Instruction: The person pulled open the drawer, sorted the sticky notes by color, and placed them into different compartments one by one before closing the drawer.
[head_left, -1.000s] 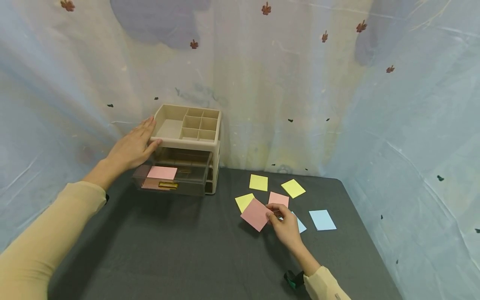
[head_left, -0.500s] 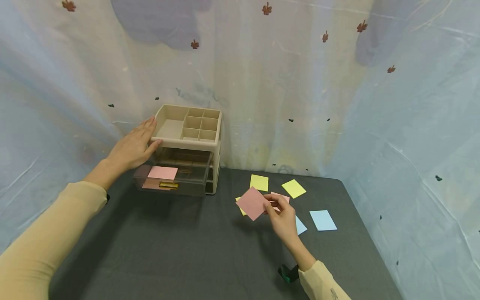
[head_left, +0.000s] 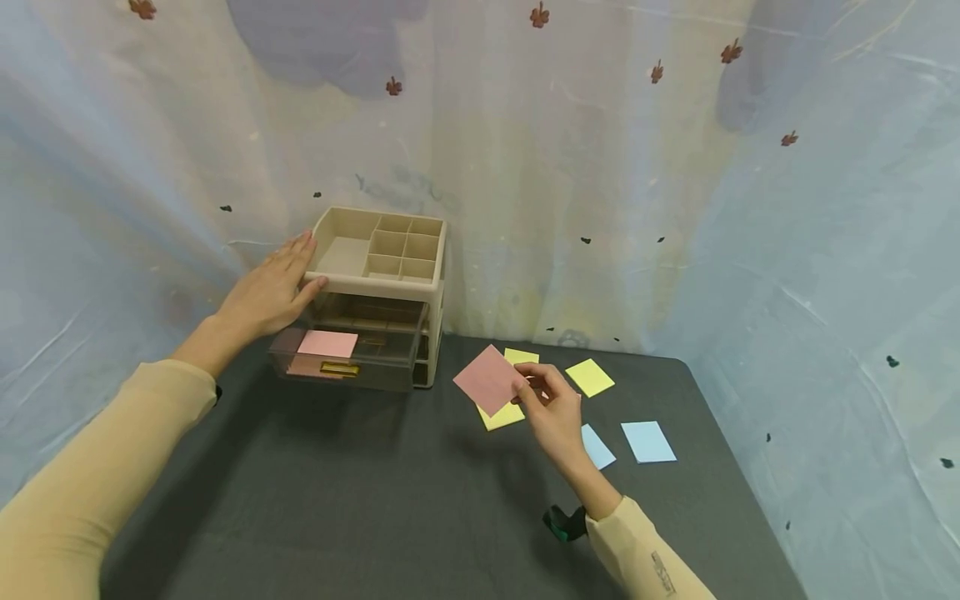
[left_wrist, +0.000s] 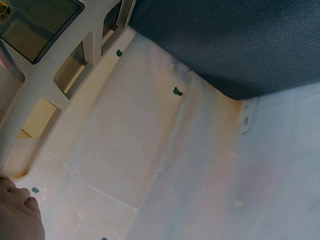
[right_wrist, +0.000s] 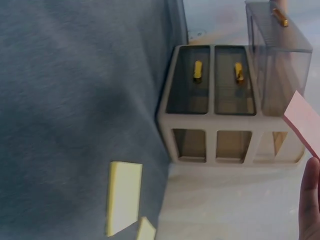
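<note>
My right hand (head_left: 557,421) pinches a pink sticky note pad (head_left: 486,379) by its right corner, above a yellow sticky note pad (head_left: 502,417). At the left stands a beige desk organizer (head_left: 367,287). My left hand (head_left: 266,287) rests against its left side with straight fingers, the thumb at the front rim. The organizer's top clear drawer (head_left: 382,377) is pulled out and has another pink sticky note pad (head_left: 330,343) in it. In the right wrist view the held pad (right_wrist: 304,120) shows at the right edge, near that drawer.
Two more yellow pads (head_left: 590,378) lie toward the back of the dark table (head_left: 360,508). To the right are two blue pads (head_left: 648,442). Part of another pink pad shows behind my right hand. A patterned curtain (head_left: 525,167) hangs behind and beside the table.
My right hand has lifted the pink pad and moved it left and toward the back, uncovering more of the yellow pad below. My left hand and the drawer have stayed put.
</note>
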